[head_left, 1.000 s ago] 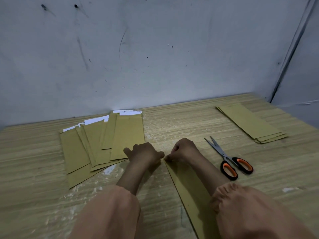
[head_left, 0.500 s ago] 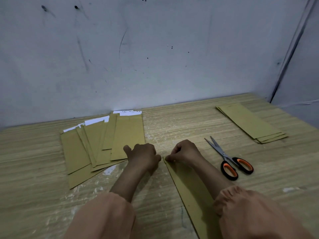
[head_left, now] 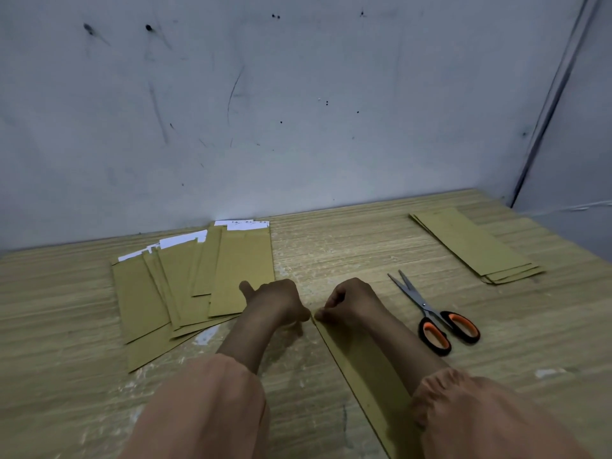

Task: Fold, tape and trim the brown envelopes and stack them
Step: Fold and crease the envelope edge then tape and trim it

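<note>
Right hand [head_left: 352, 301] pinches the far corner of a brown envelope [head_left: 367, 369] lying flat on the wooden table [head_left: 331, 256]. Left hand [head_left: 276, 301] curled beside that corner; whether it grips anything cannot be told. Scissors [head_left: 430, 314] lie right of the envelope.

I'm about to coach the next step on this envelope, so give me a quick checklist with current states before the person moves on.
1. Envelope being worked lies flat on the table: ok.
2. Right hand pinches its far corner: ok.
3. Left hand holds something: cannot tell.
4. Scissors beside the right hand, blades closed: ok.
5. Tape in view: not ok.
6. Finished stack tidy at far right: ok.
</note>
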A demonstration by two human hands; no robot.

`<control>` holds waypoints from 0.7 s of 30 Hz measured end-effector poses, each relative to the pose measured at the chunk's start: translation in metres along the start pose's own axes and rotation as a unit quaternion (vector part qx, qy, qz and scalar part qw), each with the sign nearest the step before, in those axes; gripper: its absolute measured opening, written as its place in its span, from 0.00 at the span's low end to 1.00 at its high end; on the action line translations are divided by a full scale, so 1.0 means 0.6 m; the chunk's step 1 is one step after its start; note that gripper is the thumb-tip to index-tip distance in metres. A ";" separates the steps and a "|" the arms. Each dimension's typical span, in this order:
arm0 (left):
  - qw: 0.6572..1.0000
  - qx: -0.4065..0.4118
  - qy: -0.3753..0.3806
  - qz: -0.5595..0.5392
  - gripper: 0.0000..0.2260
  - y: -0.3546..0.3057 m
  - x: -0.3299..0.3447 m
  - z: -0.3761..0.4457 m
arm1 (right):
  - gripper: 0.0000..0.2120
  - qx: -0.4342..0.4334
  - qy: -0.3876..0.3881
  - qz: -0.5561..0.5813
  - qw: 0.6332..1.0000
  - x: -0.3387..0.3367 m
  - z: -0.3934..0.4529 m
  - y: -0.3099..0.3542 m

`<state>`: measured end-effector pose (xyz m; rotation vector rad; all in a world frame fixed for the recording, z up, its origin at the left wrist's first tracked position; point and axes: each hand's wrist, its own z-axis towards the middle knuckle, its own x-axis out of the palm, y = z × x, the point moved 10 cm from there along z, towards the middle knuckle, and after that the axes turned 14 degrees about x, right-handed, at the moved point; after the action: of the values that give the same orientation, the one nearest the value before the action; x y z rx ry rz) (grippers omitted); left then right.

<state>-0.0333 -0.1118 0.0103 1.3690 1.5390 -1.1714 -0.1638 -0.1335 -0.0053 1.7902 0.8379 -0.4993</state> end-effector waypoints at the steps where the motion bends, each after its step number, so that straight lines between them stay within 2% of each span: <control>1: 1.000 -0.001 -0.002 0.006 0.15 0.000 0.000 0.000 | 0.11 0.001 0.002 -0.003 1.000 0.001 0.001 0.000; 4: 1.000 -0.001 -0.001 0.009 0.13 0.005 0.003 0.001 | 0.12 0.001 0.001 -0.010 1.000 0.003 0.002 0.002; 7: 0.999 -0.008 0.005 -0.037 0.10 0.019 0.015 0.002 | 0.10 -0.015 -0.004 -0.024 1.000 0.002 -0.002 0.004; 9: 0.998 -0.017 -0.019 -0.054 0.11 0.027 0.018 -0.003 | 0.08 -0.034 -0.019 -0.031 0.999 0.001 -0.010 0.006; 14: 0.984 0.010 -0.088 -0.156 0.09 0.032 0.029 0.001 | 0.09 -0.075 -0.087 -0.033 0.993 -0.023 -0.036 -0.001; 18: 0.981 0.014 -0.111 -0.158 0.10 0.029 0.029 0.001 | 0.10 -0.081 -0.141 -0.028 0.986 -0.065 -0.055 -0.035; 21: 0.978 0.011 -0.112 -0.175 0.12 0.027 0.031 0.003 | 0.09 -0.055 -0.210 -0.042 0.975 -0.113 -0.073 -0.081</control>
<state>-0.0199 -0.1077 -0.0100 0.9618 1.6456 -1.5031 -0.2473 -0.1035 0.0255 1.4783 0.6304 -0.8363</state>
